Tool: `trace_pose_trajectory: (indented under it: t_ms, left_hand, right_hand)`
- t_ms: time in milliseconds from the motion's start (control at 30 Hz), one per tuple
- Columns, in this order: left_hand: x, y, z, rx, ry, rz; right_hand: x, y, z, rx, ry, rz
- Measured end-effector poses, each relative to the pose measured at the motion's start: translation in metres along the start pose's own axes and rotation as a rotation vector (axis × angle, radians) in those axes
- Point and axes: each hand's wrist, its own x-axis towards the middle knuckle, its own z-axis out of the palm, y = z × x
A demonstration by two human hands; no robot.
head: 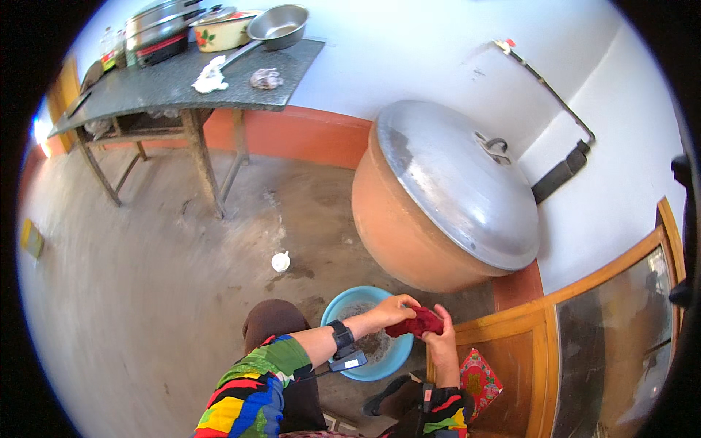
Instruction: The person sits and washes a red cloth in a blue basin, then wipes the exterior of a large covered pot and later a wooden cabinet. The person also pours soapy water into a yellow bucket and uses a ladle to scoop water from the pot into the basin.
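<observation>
A dark red wet-looking cloth [414, 323] is stretched between my two hands, above the right part of a blue plastic basin [402, 353]. My left hand [392, 311] grips the cloth's upper left side, its forearm crossing over the basin. On the other side my right hand [442, 342] holds the cloth between thumb and fingers. Soapy, greyish water [377, 346] with foam lies in the basin, partly hidden by my left forearm. The basin stands on the concrete floor in front of my knees.
Beyond the basin stands a large orange-brown vat [394, 219] with a metal lid [438, 164]. A wooden door [506, 361] is close on the right. A white cup [281, 262] sits on the floor. At the back left, a stone-topped table [164, 98] bears pots and cloths.
</observation>
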Motion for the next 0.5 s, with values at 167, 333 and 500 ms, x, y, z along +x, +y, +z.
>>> trace_pose_trajectory:
  t_ms: [167,333,500]
  left_hand:
    - [-0.012,0.006,-0.005,0.589,0.173,0.324]
    - [-0.021,0.013,-0.019,0.747,0.154,0.474]
    - [-0.026,0.011,-0.032,0.705,0.121,0.420]
  right_hand:
    - [-0.008,0.004,0.014,-0.787,0.012,-0.047]
    - [-0.025,-0.013,0.026,0.052,-0.168,0.087]
    - [-0.014,-0.016,0.051,-0.439,-0.274,0.210]
